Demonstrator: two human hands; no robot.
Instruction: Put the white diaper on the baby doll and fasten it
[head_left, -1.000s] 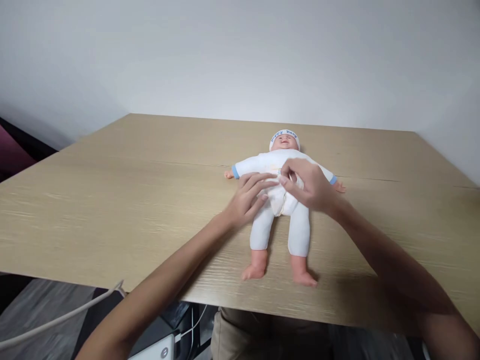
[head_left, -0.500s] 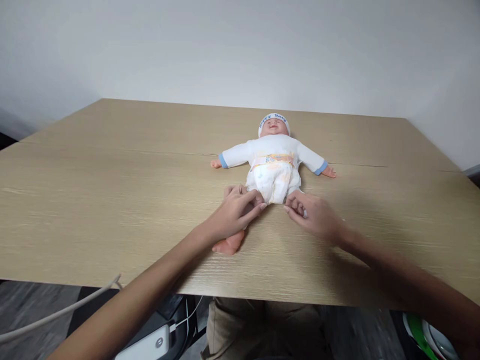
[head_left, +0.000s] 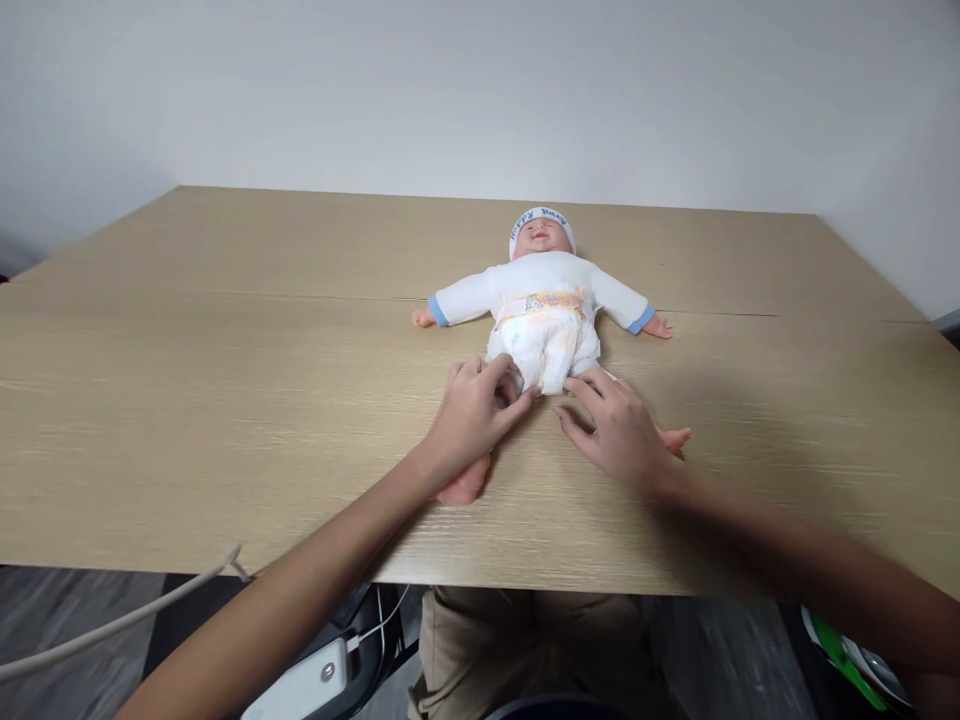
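A baby doll [head_left: 545, 272] in a white shirt with blue cuffs and a lettered cap lies on its back on the wooden table [head_left: 262, 400]. Round its hips is a white diaper [head_left: 553, 345] with an orange patterned waistband. My left hand [head_left: 474, 415] pinches the diaper's leg edge on the left, its thumb at the bottom of the crotch. On the other side, my right hand [head_left: 621, 430] rests its fingertips against the opposite leg edge, thumb spread away from the fingers. Both hands hide most of the doll's legs; one foot [head_left: 465, 482] shows below my left wrist.
A pale cable [head_left: 135, 620] rises at the table's front left edge. Below the edge is a white device [head_left: 304, 685] with a plugged-in cord. At the lower right, a green-rimmed object [head_left: 844, 655] is partly hidden by my forearm. A pale wall stands behind the table.
My right hand has opened from a closed pinch, its thumb now apart from the fingers. The doll's other foot shows beside it. My left hand stays at the diaper. The view has shifted slightly.
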